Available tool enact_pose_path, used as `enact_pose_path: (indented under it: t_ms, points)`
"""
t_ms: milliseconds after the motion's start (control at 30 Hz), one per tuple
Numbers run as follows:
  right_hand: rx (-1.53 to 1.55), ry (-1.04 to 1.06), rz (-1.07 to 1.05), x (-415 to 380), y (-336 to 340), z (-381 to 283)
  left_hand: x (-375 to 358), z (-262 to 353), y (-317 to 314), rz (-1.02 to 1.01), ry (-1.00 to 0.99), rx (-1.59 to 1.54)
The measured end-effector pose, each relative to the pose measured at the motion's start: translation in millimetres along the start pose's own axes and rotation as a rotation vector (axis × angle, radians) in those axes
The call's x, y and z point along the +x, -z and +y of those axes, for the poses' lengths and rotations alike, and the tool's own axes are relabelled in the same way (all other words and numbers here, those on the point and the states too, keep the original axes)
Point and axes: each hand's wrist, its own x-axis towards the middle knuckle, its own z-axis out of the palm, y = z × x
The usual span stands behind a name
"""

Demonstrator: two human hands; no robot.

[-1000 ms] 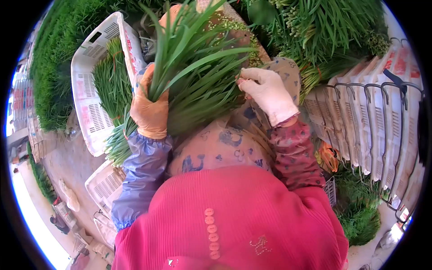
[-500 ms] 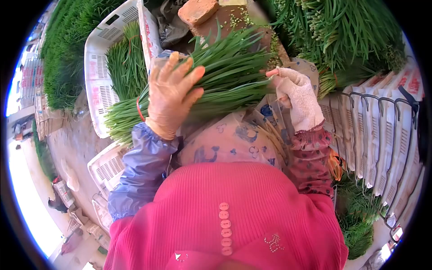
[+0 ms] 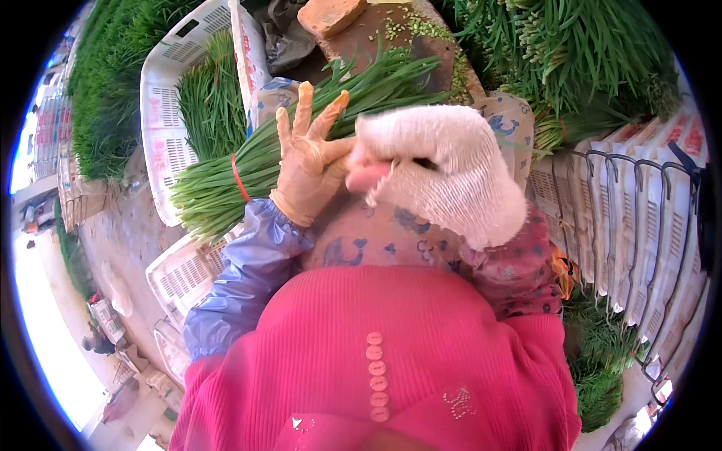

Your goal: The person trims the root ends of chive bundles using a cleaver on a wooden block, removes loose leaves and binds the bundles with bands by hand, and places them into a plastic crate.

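A bundle of green stalks [image 3: 259, 154] is laid slantwise across the lap, its pale ends pointed to the lower left and its leafy ends to the upper right; it is bound near the pale ends by a red band [image 3: 239, 178]; the lap beneath is covered by a blue-printed apron [image 3: 361, 244].

The left hand [image 3: 310, 159], covered by a pale orange glove, is held over the near side of the bundle with its fingers spread upward and apart; whether the stalks are touched by it cannot be told. The right hand [image 3: 444, 169], covered by a white knitted glove from which bare fingertips are left out, is raised in front of the apron; its fingers are curled, and its tips are brought up to the left hand at the thumb side; whether anything is pinched there cannot be told.

Beyond the bundle, more tied greens [image 3: 207, 113] are held in a white crate [image 3: 159, 146]; a brick [image 3: 331, 15] is set on a brown board [image 3: 368, 49] strewn with green scraps; at the upper right, leafy greens [image 3: 579, 60] are heaped; below them, white crates [image 3: 602, 214] are stacked.
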Motion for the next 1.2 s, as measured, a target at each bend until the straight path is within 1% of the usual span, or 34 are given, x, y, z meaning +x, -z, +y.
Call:
enact_pose_path:
  t_ms: [67, 100, 133, 167, 200, 233, 267, 300, 333, 400, 433, 467, 500, 533, 567, 633, 667, 733, 800, 867, 900, 933, 967, 1000, 1033, 1067, 1100, 1133, 1200]
  points:
    - [0.638, -0.31, 0.3, 3, -21, 4, -2, 7, 10, 0.09, -0.161, 0.1]
    - [0.842, -0.348, 0.386, 3, -26, 16, -1, 9, 13, 0.11, -0.175, 0.043]
    - [1.087, -0.395, 0.533, 3, -36, 33, -2, 10, 15, 0.132, -0.187, -0.012]
    - [1.098, -0.502, 0.569, 0, -43, 47, -2, 12, 19, 0.132, -0.181, -0.004]
    - [1.108, -0.61, 0.605, -4, -50, 58, -1, 13, 24, 0.138, -0.181, -0.128]
    - [1.119, -0.609, 0.599, -9, -58, 64, -2, 13, 26, 0.143, -0.178, -0.186]
    - [1.063, -0.66, 0.528, -16, -67, 67, -2, 13, 28, 0.148, -0.175, -0.244]
    - [1.004, -0.711, 0.456, -20, -73, 70, -4, 13, 28, 0.183, -0.112, -0.365]
    - [1.009, -0.713, 0.449, -23, -76, 74, -5, 12, 28, 0.221, -0.049, -0.487]
    - [0.629, -0.66, 0.166, -25, -79, 79, -7, 10, 34, 0.212, -0.041, -0.486]
    - [0.586, -0.616, 0.155, -24, -81, 75, -7, 20, 43, 0.189, -0.041, -0.397]
    - [0.589, -0.615, 0.148, -23, -79, 73, -9, 24, 50, 0.165, -0.04, -0.308]
    - [0.462, -0.575, 0.114, -22, -78, 72, -8, 11, 59, 0.169, -0.253, -0.07]
    - [0.336, -0.53, 0.08, -21, -76, 72, -10, 12, 72, 0.175, -0.25, -0.065]
    - [0.339, -0.525, 0.072, -20, -77, 71, -10, 17, 87, 0.127, -0.214, 0.159]
    - [0.471, -0.643, 0.142, -18, -79, 70, -19, 8, 113, -0.001, -0.128, 0.596]
    - [0.477, -0.639, 0.135, -19, -80, 73, -26, 5, 117, 0.002, -0.122, 0.603]
    - [0.402, -0.606, 0.132, -20, -79, 81, -43, 4, 119, -0.089, 0.086, 0.703]
    - [0.358, -0.621, 0.103, -17, -77, 78, -50, 6, 105, -0.297, 0.259, 0.821]
    - [0.623, -0.805, 0.199, -15, -75, 70, -53, -1, 92, -0.186, 0.221, 0.826]
    - [0.631, -0.842, 0.116, -15, -74, 77, -52, 2, 89, -0.191, 0.199, 0.825]
    - [0.624, -0.838, 0.14, -18, -75, 78, -49, 4, 86, -0.199, 0.26, 0.818]
    - [0.486, -0.696, 0.137, -21, -79, 75, -46, 6, 84, -0.206, 0.317, 0.81]
    - [0.343, -0.559, 0.135, -22, -80, 76, -45, 8, 82, -0.209, 0.284, 0.81]
    - [-0.077, -0.254, 0.084, -18, -75, 72, -45, 9, 81, -0.22, 0.296, 0.859]
    - [-0.445, -0.131, 0.037, -16, -68, 60, -43, 11, 79, -0.232, 0.308, 0.909]
    - [-0.548, -0.05, -0.002, -12, -66, 52, -37, 16, 80, -0.317, 0.391, 0.88]
    - [-0.649, 0.03, -0.044, -10, -66, 48, -37, 17, 76, -0.324, 0.362, 0.885]
    - [-0.674, 0.034, -0.065, -9, -73, 41, -44, 16, 59, -0.161, 0.252, 1.051]
